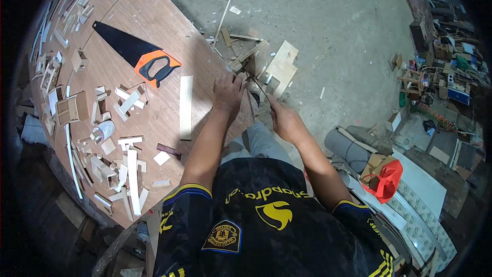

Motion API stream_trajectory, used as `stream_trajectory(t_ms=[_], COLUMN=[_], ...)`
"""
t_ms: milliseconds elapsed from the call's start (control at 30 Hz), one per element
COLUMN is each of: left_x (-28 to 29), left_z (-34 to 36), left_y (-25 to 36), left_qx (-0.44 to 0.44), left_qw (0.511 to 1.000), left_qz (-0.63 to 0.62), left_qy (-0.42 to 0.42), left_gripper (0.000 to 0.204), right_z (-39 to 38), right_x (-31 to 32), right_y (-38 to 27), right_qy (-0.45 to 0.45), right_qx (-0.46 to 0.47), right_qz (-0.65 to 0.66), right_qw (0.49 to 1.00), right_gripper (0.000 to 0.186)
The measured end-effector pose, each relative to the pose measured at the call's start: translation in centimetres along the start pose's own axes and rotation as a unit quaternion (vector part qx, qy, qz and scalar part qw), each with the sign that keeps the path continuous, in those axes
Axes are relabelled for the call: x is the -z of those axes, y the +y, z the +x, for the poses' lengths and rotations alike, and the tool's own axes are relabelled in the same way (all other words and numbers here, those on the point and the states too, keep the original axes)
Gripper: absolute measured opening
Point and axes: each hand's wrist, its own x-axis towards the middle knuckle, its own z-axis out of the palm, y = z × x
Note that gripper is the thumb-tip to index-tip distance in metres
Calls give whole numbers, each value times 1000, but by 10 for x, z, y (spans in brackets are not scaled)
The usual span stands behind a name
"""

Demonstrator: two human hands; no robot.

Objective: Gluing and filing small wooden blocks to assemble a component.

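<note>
Left hand [229,91]: down on the corner of the table [154,25], too hidden underneath to tell about any grip.
Right hand [286,122]: closed round a thin dark tool [260,86], just past the edge, seemingly mid-job.
Small wood bits [129,101]: seemingly cut already, spread over the table's left side.
Long pale strip [186,107]: lying whole, seemingly unused.

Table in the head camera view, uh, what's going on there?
Someone in a dark shirt is working at the edge of the table. The right hand grips a thin tool slanting toward that edge; the left hand is there too, though what its fingers press is hard to see. An orange-handled saw lies on the tabletop, with small wooden pieces scattered around.
</note>
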Motion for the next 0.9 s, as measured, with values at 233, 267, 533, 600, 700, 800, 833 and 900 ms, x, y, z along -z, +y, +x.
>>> stream_trajectory(t_ms=[233,267,533,600,700,800,833,900], left_x=[-1,1,5,2,7,0,2,8], left_z=[-3,-2,-2,-1,5,-2,1,3], left_y=[-2,1,-2,-9,-14,-21,-17,-7], left_qx=[13,8,5,10,29,9,6,33], left_qw=[997,998,1000,1000,998,1000,1000,996], left_qz=[63,51,19,9,5,9,7,33], left_qy=[-48,-39,-23,-16,-51,-29,-29,-71], left_gripper=[29,30,27,24,23,28,28,30], right_z=[6,6,5,6,5,8,9,10], right_x=[7,8,18,22,25,28,28,30], right_y=[8,9,18,18,19,16,16,16], right_qy=[-48,-51,-36,-36,-37,-50,-58,-65], right_qx=[6,6,26,26,27,28,13,5], right_qz=[1,1,27,37,55,61,60,58], right_qw=[999,999,999,998,997,996,996,996], right_gripper=[60,60,56,55,55,54,53,53])
